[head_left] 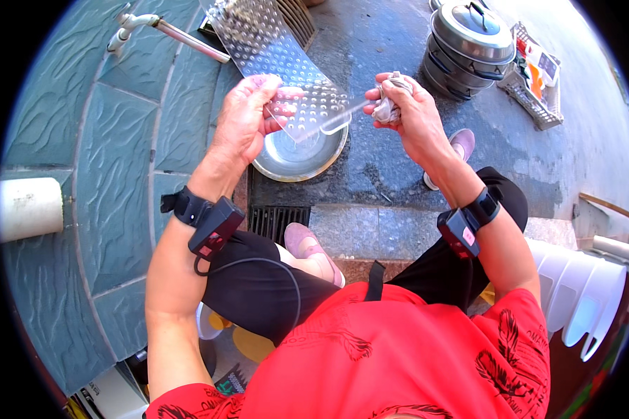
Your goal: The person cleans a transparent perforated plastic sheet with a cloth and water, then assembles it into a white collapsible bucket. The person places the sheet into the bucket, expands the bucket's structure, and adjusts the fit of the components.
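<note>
My left hand (248, 115) is closed on the near end of a long, clear plastic panel (258, 45) dotted with rows of small round bumps or holes. From there the panel slants away to the upper left. A clear handle-like loop (337, 124) shows at its near right corner. Crumpled in my right hand (412, 105) is a greyish-white cloth (387, 108), with the fingers curled round it close to the panel's right edge. Below the panel, a round metal basin (290, 167) sits on the ground, partly covered by panel and hand.
A tap (129, 28) juts from the tiled wall (112, 140) at left, above a white pipe end (29, 209). Far right stand a lidded steamer pot (468, 42) and a grey plastic crate (548, 105). White plastic containers (587, 293) lie beside my right arm; a drain grate (276, 220) is near my feet.
</note>
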{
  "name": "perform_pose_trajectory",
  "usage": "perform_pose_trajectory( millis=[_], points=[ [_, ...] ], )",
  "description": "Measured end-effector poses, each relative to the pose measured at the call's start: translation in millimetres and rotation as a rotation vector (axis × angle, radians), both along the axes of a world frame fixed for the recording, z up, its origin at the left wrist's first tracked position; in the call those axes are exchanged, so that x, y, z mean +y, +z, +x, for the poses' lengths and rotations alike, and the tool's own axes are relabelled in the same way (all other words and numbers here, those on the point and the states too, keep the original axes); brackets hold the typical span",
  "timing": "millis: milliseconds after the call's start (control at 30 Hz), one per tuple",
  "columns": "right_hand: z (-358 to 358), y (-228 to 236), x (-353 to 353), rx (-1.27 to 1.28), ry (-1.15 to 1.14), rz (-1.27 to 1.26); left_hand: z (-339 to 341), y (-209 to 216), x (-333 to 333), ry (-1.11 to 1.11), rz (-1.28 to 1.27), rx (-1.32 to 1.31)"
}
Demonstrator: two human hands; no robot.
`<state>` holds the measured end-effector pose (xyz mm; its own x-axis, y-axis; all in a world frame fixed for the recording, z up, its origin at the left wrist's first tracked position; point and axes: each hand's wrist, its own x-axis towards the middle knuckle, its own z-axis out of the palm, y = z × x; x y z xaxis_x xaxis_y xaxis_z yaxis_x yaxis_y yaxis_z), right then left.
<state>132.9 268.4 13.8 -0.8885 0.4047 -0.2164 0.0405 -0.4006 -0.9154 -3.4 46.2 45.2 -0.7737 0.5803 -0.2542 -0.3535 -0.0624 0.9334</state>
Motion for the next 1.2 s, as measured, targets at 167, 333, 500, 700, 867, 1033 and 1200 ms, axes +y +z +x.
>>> perform_pose_trajectory(
  millis=[167, 333, 500, 700, 867, 1033, 1200],
  points=[
    [3.0, 4.1, -16.7, 0.315, 0.068, 0.475, 0.3, -10.2, 2.2, -0.023, 0.091, -0.368],
    [4.1, 10.9, -20.1, 0.309, 0.201, 0.434, 14.5, -16.5, 9.5, -0.167, -0.035, -0.469],
    [5.2, 9.9, -8.8, 0.238, 0.039, 0.18, 11.2, 5.4, 8.7, -0.38, -0.629, -0.08],
    [8.6, 0.3, -0.4, 0.142, 0.06, 0.081, 11.1, 8.0, 11.1, -0.219, -0.302, 0.409],
    [11.2, 0.9, -6.8, 0.114, 0.135, 0.057, 27.1, 6.8, 26.4, -0.421, -0.067, 0.318],
    [9.7, 4.7, -10.3, 0.108, 0.159, 0.055, 36.1, 7.9, 25.9, -0.396, -0.016, 0.184],
    [7.0, -0.1, -10.7, 0.08, 0.059, 0.102, 33.3, 6.3, 24.3, -0.382, -0.067, 0.16]
  ],
)
